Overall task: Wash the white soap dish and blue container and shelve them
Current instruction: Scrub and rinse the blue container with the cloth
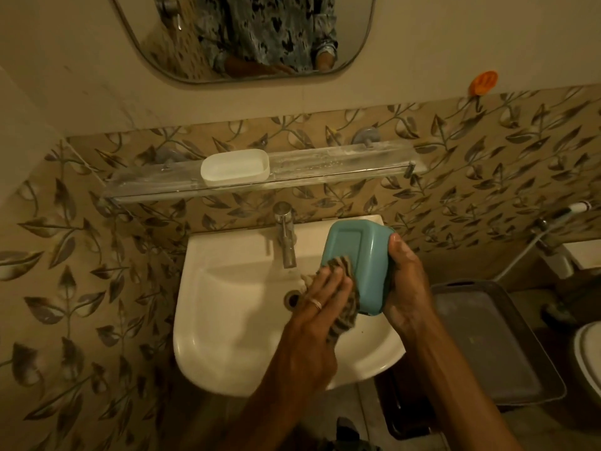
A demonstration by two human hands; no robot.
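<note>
Over sink [208, 320], right hand [406, 288] grips blue container [354, 245]; left hand [320, 307] apparently presses half-hidden cloth [343, 322].

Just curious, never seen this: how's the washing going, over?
Right hand grips blue container over sink. Left hand presses striped cloth on it. White soap dish on shelf. Nothing blocking.

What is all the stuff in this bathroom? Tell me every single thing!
sink: one, white, centre
tap: one, silver, back of the sink
glass shelf: one, clear, wall above the sink
white soap dish: one, white, on the glass shelf
blue container: one, blue, over the sink
cloth: one, brown striped, against the blue container
mirror: one, top of wall
hook: one, orange, wall, upper right
tray: one, grey, right of the sink
left hand: presses the cloth
right hand: grips the blue container
</note>
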